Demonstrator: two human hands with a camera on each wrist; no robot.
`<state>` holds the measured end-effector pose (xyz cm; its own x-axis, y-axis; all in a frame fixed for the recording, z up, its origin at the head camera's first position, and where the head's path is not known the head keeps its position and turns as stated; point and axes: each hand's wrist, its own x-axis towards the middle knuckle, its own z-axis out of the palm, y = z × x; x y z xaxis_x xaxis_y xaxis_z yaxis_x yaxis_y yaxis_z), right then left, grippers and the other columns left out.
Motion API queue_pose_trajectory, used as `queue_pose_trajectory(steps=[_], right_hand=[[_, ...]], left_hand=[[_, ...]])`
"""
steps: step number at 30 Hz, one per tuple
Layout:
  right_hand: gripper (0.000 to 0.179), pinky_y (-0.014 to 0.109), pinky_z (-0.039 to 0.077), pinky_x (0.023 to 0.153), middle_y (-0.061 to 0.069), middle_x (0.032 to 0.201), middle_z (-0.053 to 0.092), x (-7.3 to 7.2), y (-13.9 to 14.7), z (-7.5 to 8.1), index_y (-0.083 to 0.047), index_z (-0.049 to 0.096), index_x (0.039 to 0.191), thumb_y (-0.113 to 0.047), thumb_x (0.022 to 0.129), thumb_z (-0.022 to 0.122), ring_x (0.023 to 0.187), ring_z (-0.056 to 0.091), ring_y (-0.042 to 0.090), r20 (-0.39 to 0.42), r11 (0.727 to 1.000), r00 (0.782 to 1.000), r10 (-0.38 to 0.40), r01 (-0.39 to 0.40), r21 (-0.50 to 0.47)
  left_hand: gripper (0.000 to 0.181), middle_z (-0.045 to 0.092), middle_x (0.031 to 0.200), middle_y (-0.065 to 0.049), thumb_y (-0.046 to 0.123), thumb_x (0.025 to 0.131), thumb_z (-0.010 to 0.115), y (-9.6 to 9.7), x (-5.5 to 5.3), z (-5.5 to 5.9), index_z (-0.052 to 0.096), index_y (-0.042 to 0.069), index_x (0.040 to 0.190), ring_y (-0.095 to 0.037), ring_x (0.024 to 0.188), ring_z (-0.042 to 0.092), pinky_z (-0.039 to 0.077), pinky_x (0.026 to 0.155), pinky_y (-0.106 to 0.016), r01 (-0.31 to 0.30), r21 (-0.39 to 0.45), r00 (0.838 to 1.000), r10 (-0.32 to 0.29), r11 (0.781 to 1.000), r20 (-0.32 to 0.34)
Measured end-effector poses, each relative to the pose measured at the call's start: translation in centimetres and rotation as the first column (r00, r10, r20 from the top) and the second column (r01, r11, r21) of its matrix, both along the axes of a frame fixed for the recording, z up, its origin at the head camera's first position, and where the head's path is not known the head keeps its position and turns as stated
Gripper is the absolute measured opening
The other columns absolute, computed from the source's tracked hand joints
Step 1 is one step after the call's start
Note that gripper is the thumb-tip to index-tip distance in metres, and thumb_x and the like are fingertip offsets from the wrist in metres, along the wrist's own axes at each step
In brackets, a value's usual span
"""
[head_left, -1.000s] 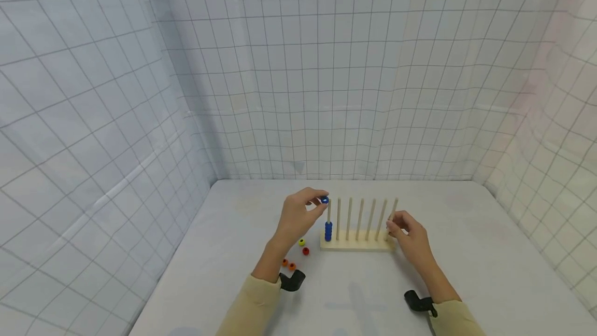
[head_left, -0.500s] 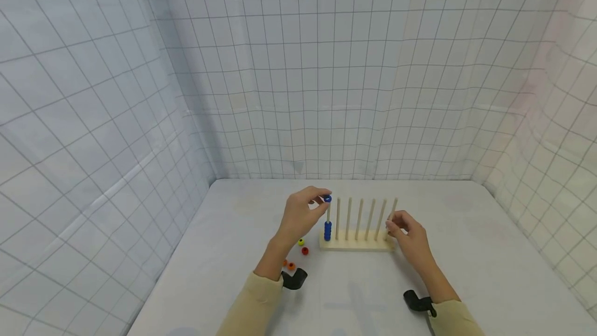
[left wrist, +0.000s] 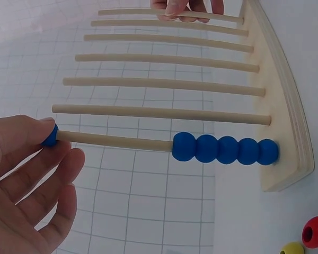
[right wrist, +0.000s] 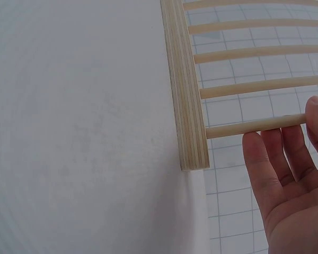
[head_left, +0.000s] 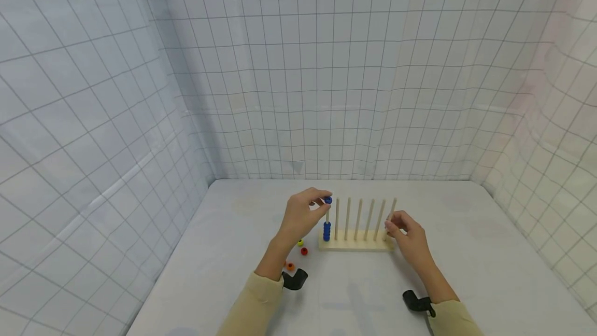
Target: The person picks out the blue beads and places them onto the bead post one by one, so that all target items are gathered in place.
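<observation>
A wooden board [head_left: 356, 246] with several upright pegs stands on the table. Around the base of its leftmost peg [left wrist: 116, 141] sits a stack of several blue beads [left wrist: 227, 150]. My left hand [head_left: 300, 215] pinches one more blue bead [left wrist: 51, 136] between thumb and fingers, at the tip of that same peg and well above the stack. On the far right, my right hand [head_left: 409, 235] holds the last peg [right wrist: 254, 126] with thumb and fingers, part way up. The pegs between the two hands carry no beads.
Left of the board, near my left forearm, lie a yellow bead [head_left: 300, 242], a red bead [head_left: 304, 251] and orange beads [head_left: 290, 266], one partly behind the wrist. White gridded sheets [head_left: 326, 92] enclose the table [head_left: 466, 253] at the back and sides.
My left hand has moved slightly right, bringing the blue bead from beside the leftmost peg's tip onto it. The right hand keeps its hold on the last peg.
</observation>
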<state>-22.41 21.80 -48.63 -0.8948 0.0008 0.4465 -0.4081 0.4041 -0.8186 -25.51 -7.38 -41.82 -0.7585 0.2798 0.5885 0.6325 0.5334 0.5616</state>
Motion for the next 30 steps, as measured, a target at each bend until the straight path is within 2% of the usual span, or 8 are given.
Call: queue_pose_trajectory(steps=[18, 25, 30], right_hand=[[0.008, 0.029, 0.059, 0.073, 0.012, 0.092, 0.066, 0.04, 0.06, -0.06, -0.001, 0.063, 0.1, -0.008, 0.099, 0.065, 0.09, 0.068, 0.034, 0.007, 1.0, 1.0, -0.002, 0.002, 0.006], [0.009, 0.031, 0.059, 0.073, 0.013, 0.092, 0.067, 0.0, 0.03, -0.02, -0.001, 0.062, 0.1, -0.008, 0.098, 0.066, 0.089, 0.068, 0.031, 0.006, 1.0, 1.0, -0.005, 0.005, 0.011], [0.007, 0.035, 0.06, 0.073, 0.015, 0.092, 0.067, -0.02, -0.01, -0.02, -0.001, 0.062, 0.1, -0.006, 0.098, 0.066, 0.089, 0.068, 0.033, 0.008, 1.0, 1.0, -0.007, 0.007, 0.004]], left_hand=[[0.024, 0.073, 0.104, 0.005, 0.016, 0.091, 0.077, 0.02, -0.13, -0.31, 0.076, 0.013, 0.115, -0.007, 0.087, 0.066, 0.056, 0.079, -0.031, -0.013, 0.007, 0.997, 0.012, 1.0, 0.079], [0.023, 0.073, 0.104, 0.004, 0.016, 0.092, 0.076, 0.08, -0.17, -0.55, 0.076, 0.012, 0.115, -0.008, 0.087, 0.066, 0.057, 0.08, -0.036, 0.001, 0.051, 0.994, -0.007, 0.999, 0.112], [0.022, 0.073, 0.106, 0.004, 0.017, 0.093, 0.075, 0.1, -0.15, -0.59, 0.075, 0.014, 0.115, -0.008, 0.088, 0.066, 0.056, 0.08, -0.029, 0.0, 0.066, 0.991, -0.009, 0.998, 0.137]])
